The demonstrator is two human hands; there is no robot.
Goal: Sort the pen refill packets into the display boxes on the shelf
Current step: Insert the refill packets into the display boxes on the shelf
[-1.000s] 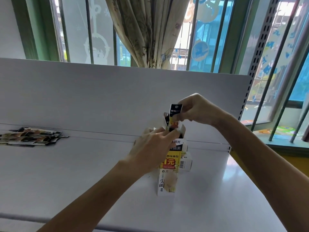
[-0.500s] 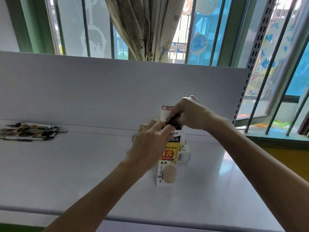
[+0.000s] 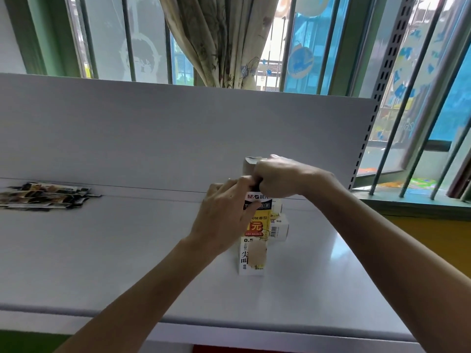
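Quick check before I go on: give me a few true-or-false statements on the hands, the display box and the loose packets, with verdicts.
1. The display box stands upright on the shelf. True.
2. The pile of loose packets lies to the right of the box. False: it lies well to its left, near the back panel.
3. The left hand rests on that pile. False: it holds the box's upper part.
4. The right hand has its grip on a dark packet at the top of the box. True.
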